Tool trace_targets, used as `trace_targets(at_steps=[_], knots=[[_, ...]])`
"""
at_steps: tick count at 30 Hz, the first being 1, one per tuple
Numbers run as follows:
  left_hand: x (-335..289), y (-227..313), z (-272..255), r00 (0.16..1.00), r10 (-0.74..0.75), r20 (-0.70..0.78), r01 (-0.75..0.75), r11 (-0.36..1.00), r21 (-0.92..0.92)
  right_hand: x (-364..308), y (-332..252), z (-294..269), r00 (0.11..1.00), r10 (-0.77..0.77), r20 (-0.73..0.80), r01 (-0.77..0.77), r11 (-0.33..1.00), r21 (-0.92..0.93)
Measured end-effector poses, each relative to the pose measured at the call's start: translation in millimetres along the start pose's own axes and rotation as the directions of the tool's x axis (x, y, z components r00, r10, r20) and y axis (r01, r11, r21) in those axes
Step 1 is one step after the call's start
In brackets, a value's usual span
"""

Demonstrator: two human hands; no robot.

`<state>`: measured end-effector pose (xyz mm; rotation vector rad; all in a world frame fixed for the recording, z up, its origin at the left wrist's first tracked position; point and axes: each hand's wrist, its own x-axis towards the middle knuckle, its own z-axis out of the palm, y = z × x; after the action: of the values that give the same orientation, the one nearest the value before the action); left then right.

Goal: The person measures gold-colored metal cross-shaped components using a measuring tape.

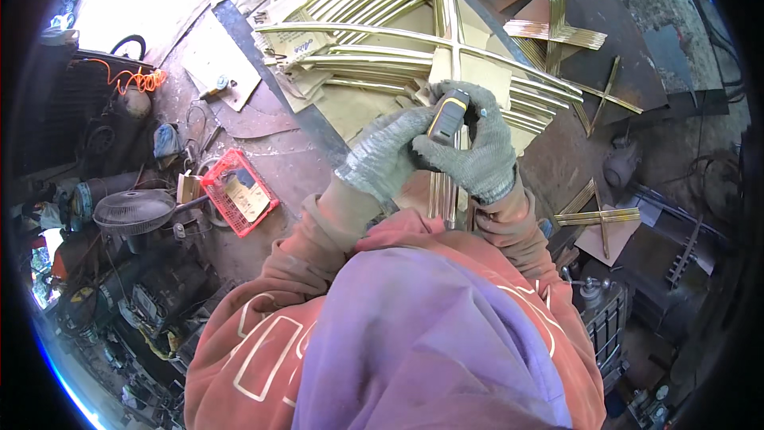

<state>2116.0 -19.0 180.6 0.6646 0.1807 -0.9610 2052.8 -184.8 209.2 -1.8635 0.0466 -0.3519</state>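
Both my hands wear grey knit gloves and meet over a brass-coloured cross-shaped frame (450,24) of metal rods. Between them is a small black and yellow block, which looks like a tape measure (449,118), tilted above the rods. My right hand (487,155) curls around it, fingers over the far end and thumb at the near end. From the left side my left hand (386,151) presses against it, closed, with its fingertips partly hidden. Under the frame lie stacked curved brass rods (374,0) and cardboard sheets (477,80).
More crossed rod bundles lie at the right, one far (557,32) and one nearer (597,216). To the left are a red plastic crate (239,191), a grey fan (135,212) and an orange coiled hose (139,78). Machinery stands at the lower left.
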Motion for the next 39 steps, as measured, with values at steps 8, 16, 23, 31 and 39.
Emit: trace_targets(at_steps=[8,16,23,31,39], knots=[[-23,34,24,0.952,0.262,0.156,-0.303,0.754,0.583,3,-4,-8,0.994,0.101,0.048,-0.084,0.958,-0.275],[-12,47,10,0.991,0.13,0.016,-0.118,0.828,0.548,5,-23,-8,0.979,0.181,0.091,-0.146,0.943,-0.299],[-7,49,16,0.987,0.101,0.126,-0.152,0.84,0.52,1,-37,1,0.986,0.169,-0.008,-0.169,0.982,-0.08],[20,68,-2,0.94,0.113,0.323,-0.334,0.502,0.798,19,-47,-11,0.978,0.088,0.189,-0.016,0.935,-0.353],[27,75,31,0.991,0.003,0.132,-0.111,0.561,0.82,28,-18,-28,0.952,0.059,0.301,0.126,0.819,-0.56]])
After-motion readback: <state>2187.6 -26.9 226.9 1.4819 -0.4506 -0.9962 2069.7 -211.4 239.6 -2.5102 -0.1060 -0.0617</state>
